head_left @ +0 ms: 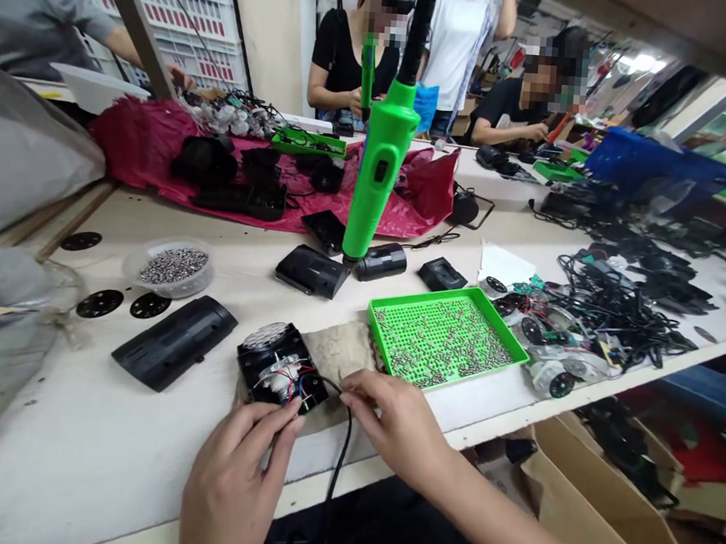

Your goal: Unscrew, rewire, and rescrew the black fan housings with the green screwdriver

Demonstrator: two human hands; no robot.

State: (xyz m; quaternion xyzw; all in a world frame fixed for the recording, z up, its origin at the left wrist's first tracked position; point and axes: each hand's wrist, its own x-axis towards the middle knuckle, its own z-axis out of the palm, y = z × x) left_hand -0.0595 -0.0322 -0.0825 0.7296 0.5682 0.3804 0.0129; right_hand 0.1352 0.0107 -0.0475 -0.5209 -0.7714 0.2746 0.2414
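Observation:
An open black housing [280, 366] with a round clear lens, a small motor and red and blue wires lies on a brown cloth pad [341, 350]. At its lower edge is my left hand [240, 472], thumb and fingers pinched at the wires; what they grip is too small to make out. My right hand [398, 426] pinches the black cable [344, 446] just right of the housing, and the cable hangs over the table's front edge. A green electric screwdriver [381, 164] hangs upright above the table, beyond the housing.
A green tray [446, 337] of screws sits right of the pad. Left are a bowl of screws [171, 267], a black cover [174, 341] and black discs [100, 303]. Cables and parts [617, 317] pile up at right. Several people are behind, beyond a pink bag [140, 145].

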